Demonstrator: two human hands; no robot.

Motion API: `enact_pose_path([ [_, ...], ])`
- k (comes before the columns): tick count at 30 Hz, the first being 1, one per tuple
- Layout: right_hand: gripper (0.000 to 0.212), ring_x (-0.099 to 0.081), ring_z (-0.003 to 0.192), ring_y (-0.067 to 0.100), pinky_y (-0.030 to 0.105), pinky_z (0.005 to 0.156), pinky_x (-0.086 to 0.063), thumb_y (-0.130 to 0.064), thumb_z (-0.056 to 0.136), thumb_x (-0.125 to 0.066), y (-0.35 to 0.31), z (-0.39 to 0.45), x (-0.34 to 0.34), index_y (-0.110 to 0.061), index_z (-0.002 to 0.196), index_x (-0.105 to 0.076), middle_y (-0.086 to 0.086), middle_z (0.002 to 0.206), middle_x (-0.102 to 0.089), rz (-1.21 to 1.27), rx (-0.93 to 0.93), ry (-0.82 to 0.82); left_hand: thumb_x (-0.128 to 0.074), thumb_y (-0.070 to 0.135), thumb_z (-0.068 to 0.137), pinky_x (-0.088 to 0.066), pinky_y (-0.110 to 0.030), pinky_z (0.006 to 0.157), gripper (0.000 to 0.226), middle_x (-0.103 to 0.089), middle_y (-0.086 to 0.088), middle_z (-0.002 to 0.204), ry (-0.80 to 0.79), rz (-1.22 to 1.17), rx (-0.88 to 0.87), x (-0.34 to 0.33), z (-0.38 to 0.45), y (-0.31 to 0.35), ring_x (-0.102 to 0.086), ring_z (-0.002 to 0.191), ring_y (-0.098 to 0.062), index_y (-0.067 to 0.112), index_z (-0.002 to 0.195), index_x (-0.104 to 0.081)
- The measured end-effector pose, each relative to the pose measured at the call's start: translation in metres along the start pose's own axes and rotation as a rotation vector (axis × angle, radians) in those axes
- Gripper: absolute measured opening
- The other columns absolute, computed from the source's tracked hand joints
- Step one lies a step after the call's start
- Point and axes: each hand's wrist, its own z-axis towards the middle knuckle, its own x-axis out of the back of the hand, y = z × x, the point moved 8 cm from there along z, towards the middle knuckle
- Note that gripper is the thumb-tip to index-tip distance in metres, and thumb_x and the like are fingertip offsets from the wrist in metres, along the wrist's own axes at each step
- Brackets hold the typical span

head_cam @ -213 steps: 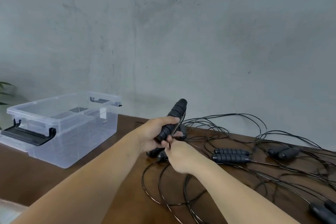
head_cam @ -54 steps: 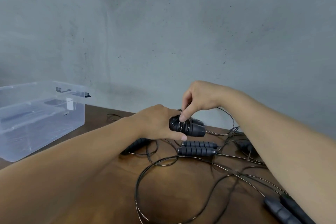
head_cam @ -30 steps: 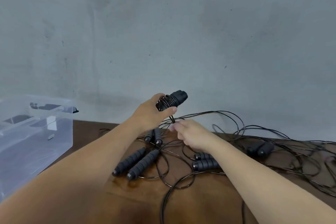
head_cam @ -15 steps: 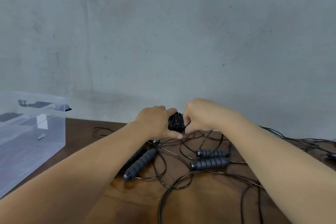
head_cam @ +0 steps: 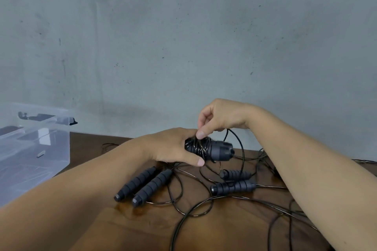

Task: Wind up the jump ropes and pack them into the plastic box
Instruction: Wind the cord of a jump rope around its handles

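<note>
Hands (head_cam: pixel 175 146) grip rope-wound handles (head_cam: pixel 214 150) above table (head_cam: pixel 126 230), plastic box (head_cam: pixel 34 149) left.

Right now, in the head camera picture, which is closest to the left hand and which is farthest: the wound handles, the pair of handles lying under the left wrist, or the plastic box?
1. The wound handles: gripped in the left hand itself.
2. The pair of handles: on the table just below the wrist.
3. The plastic box: far off at the left edge.

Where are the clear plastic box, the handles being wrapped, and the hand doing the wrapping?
plastic box (head_cam: pixel 61 150): head view, near side wall.
wrapped handles (head_cam: pixel 219 150): head view, end cap.
right hand (head_cam: pixel 221 117): head view, back of hand.
</note>
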Motion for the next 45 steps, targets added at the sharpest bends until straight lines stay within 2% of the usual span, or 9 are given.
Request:
enact_pose_path([
  [5, 0.025, -0.064, 0.062, 0.013, 0.024, 0.059, -0.053, -0.028, 0.071, -0.074, 0.019, 0.009, -0.003, -0.012, 0.088, -0.067, 0.001, 0.074, -0.071, 0.575, 0.023, 0.039, -0.06, 0.08, 0.059, -0.049, -0.032, 0.098, 0.062, -0.069, 0.013, 0.107, 0.173, -0.227, -0.005, 0.025, -0.007, -0.001, -0.064, 0.102, -0.005, 0.043, 0.109, -0.062],
  [8, 0.01, -0.067, 0.062, 0.012, 0.024, 0.057, -0.053, -0.018, 0.091, -0.062, 0.02, 0.014, -0.009, -0.008, 0.09, -0.066, 0.002, 0.074, -0.072, 0.752, 0.031, 0.033, -0.049, 0.086, 0.059, -0.045, -0.039, 0.104, 0.08, -0.063, 0.007, 0.121, 0.237, -0.23, 0.048, 0.031, -0.007, -0.012, -0.059, 0.112, -0.011, 0.038, 0.123, -0.054],
  [12, 0.037, -0.05, 0.061, 0.012, 0.022, 0.054, -0.029, -0.01, 0.1, -0.049, 0.028, 0.029, -0.012, -0.018, 0.073, -0.073, 0.0, 0.069, -0.063, 0.896, 0.077, 0.143, -0.055, 0.079, 0.071, -0.041, -0.043, 0.109, 0.073, -0.06, 0.005, 0.133, 0.247, -0.493, -0.015, 0.034, -0.005, -0.015, -0.057, 0.122, -0.016, 0.046, 0.135, -0.047],
  [17, 0.033, -0.029, 0.047, 0.005, 0.018, 0.042, -0.017, 0.0, 0.1, -0.031, 0.025, 0.04, -0.018, -0.011, 0.083, -0.057, -0.001, 0.061, -0.04, 0.874, 0.101, 0.248, -0.054, 0.057, 0.086, -0.051, -0.032, 0.07, 0.043, -0.069, -0.006, 0.106, 0.293, -0.802, -0.033, 0.041, -0.006, -0.013, -0.062, 0.089, -0.021, 0.035, 0.122, -0.062],
  [22, 0.031, -0.028, 0.045, 0.01, 0.024, 0.044, -0.02, -0.028, 0.104, -0.039, 0.029, 0.041, -0.036, -0.008, 0.102, -0.063, 0.001, 0.065, -0.049, 0.665, -0.06, 0.298, -0.048, 0.054, 0.095, -0.048, -0.028, 0.06, 0.036, -0.066, -0.007, 0.084, 0.516, -0.744, 0.088, 0.065, -0.012, -0.033, -0.059, 0.072, -0.021, 0.026, 0.112, -0.062],
  [27, 0.034, -0.044, 0.055, 0.014, 0.026, 0.05, -0.035, -0.026, 0.103, -0.039, 0.014, 0.042, -0.056, -0.003, 0.11, -0.062, 0.002, 0.071, -0.052, 0.147, -0.119, 0.235, -0.05, 0.061, 0.091, -0.041, -0.025, 0.06, 0.056, -0.06, 0.005, 0.09, 0.7, -0.207, 0.295, 0.089, -0.014, -0.054, -0.057, 0.074, -0.013, 0.03, 0.137, -0.042],
  [34, 0.016, -0.055, 0.079, 0.025, 0.03, 0.059, -0.04, -0.018, 0.099, -0.044, -0.011, 0.03, -0.05, -0.01, 0.09, -0.054, 0.006, 0.084, -0.054, -0.548, -0.099, 0.084, -0.036, 0.077, 0.086, -0.047, -0.038, 0.084, 0.073, -0.057, -0.008, 0.114, 0.534, 0.478, 0.396, 0.072, -0.003, -0.066, -0.055, 0.107, -0.028, 0.037, 0.146, -0.021],
  [39, 0.022, -0.047, 0.062, 0.022, 0.028, 0.053, -0.034, -0.012, 0.09, -0.05, -0.027, 0.015, -0.027, -0.004, 0.099, -0.069, 0.007, 0.071, -0.056, -0.723, -0.011, 0.088, -0.044, 0.069, 0.081, -0.045, -0.038, 0.083, 0.071, -0.055, -0.005, 0.114, 0.405, 0.589, 0.351, 0.057, 0.0, -0.052, -0.051, 0.108, -0.026, 0.042, 0.143, -0.022],
  [45, 0.016, -0.061, 0.084, 0.015, 0.03, 0.07, -0.049, -0.037, 0.088, -0.068, -0.044, 0.009, -0.004, -0.026, 0.098, -0.075, -0.005, 0.089, -0.071, -0.829, 0.106, 0.167, -0.044, 0.09, 0.068, -0.042, -0.031, 0.071, 0.079, -0.057, 0.01, 0.091, 0.279, 0.57, 0.277, 0.042, 0.003, -0.045, -0.056, 0.09, -0.016, 0.041, 0.131, -0.045],
])
